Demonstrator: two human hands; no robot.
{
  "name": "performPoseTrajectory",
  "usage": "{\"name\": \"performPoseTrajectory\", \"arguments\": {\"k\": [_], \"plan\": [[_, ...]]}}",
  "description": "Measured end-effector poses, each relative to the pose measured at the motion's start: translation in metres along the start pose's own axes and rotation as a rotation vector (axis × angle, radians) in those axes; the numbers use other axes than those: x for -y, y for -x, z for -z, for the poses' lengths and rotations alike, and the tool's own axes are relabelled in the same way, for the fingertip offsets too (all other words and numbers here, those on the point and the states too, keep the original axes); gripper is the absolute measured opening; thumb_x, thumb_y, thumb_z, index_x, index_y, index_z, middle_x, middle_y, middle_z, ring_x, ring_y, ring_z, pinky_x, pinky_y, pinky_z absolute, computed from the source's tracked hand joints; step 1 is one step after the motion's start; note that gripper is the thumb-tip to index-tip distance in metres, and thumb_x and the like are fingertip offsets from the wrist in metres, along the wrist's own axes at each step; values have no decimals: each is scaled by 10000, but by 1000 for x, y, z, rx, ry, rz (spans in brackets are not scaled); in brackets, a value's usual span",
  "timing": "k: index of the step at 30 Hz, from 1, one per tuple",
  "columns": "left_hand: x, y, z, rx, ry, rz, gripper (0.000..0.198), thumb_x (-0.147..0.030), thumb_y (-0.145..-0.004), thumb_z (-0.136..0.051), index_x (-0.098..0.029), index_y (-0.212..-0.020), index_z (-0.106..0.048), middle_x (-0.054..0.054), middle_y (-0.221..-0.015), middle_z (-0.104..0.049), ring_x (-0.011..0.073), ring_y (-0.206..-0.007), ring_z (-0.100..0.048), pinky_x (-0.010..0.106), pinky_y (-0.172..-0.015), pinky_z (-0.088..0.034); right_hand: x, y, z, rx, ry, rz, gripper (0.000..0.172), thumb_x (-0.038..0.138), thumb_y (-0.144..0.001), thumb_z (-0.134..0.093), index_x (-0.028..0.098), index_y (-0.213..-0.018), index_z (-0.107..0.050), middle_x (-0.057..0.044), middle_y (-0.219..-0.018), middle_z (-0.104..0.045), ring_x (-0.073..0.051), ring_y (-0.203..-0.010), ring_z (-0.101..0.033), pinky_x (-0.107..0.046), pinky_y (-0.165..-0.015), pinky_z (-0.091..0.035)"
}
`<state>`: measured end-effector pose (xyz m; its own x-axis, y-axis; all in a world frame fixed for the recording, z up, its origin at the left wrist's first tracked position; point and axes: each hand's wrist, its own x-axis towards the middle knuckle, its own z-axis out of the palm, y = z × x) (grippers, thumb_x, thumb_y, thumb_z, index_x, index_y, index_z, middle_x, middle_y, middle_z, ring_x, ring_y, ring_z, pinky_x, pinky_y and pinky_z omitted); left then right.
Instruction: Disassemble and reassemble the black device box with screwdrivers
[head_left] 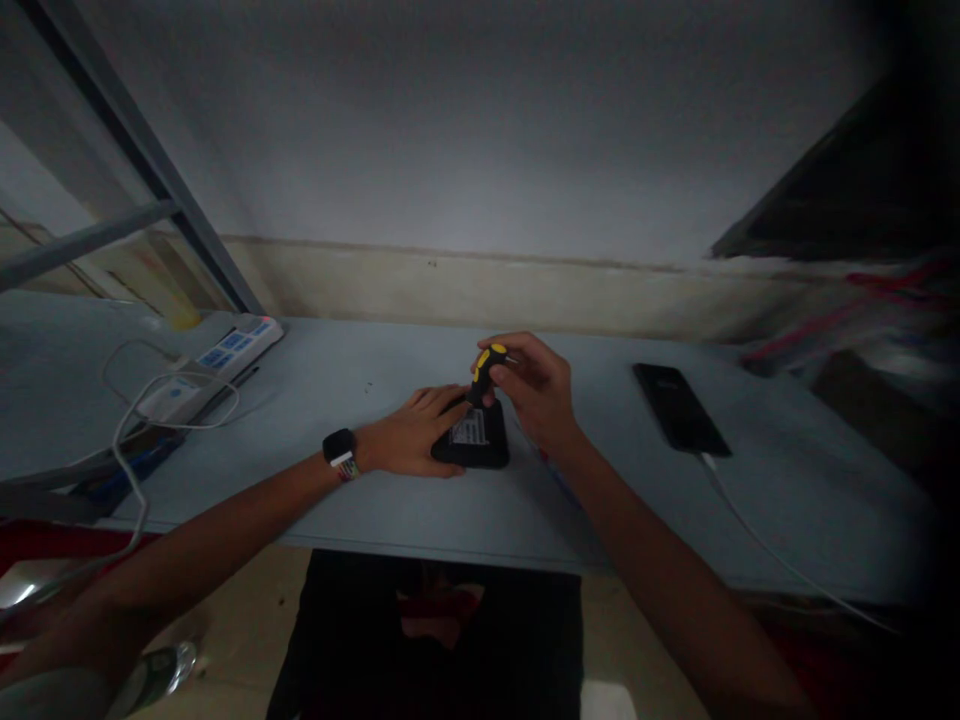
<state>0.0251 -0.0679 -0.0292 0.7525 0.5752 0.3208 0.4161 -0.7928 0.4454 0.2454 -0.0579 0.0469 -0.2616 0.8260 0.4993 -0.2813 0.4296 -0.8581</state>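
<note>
A small black box-shaped device (491, 449) with a printed label on top lies on the table in front of me. My left hand (409, 435) grips it from the left, thumb along the near edge and fingers at the far side. In my right hand (538, 390) is a screwdriver (484, 375) with a black and yellow handle, held tilted over the far part of the device. The screwdriver's tip is hard to make out where it meets the device and my left fingers.
A phone (679, 408) with a white cable plugged in lies to the right. On the left, a white power strip (217, 368) has a charger and looped cables. The pale blue table (360, 360) runs along the wall, beside a metal frame (187, 215). A bottle (154, 680) is at lower left.
</note>
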Motion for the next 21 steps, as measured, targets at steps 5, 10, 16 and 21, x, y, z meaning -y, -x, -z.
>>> {"name": "performPoseTrajectory", "arguments": {"k": [5,10,16,21], "plan": [[-3,0,2,-25,33,-6,987,-614,-840,-847,-235,-1658,-447,234,-1624,-483,509,-1481,-453,719,-1228,-346,8,4,-6,11,26,-6,203,378,-899,-877,333,-1090,-828,15,-906,-751,-109,-620,-667,-231,-536,-597],[-6,0,2,-32,15,-5,966,-610,-849,-845,-234,-1648,-453,229,-1597,-498,505,-1469,-455,702,-1224,-354,12,5,-8,14,48,7,204,364,-898,-871,333,-1097,-836,3,-926,-751,-123,-654,-670,-236,-543,-609],[-7,0,3,-33,-3,-20,934,-604,-864,-835,-197,-1621,-472,242,-1595,-499,516,-1466,-457,690,-1222,-364,8,8,-7,50,68,18,212,320,-930,-844,356,-1139,-843,8,-935,-747,-113,-652,-685,-224,-555,-601],[-6,1,2,-67,50,-32,874,-563,-831,-869,-237,-1566,-525,211,-1606,-507,498,-1469,-469,680,-1237,-365,6,9,-7,50,80,11,224,338,-922,-856,355,-1146,-843,-5,-967,-748,-133,-702,-691,-232,-547,-604]]}}
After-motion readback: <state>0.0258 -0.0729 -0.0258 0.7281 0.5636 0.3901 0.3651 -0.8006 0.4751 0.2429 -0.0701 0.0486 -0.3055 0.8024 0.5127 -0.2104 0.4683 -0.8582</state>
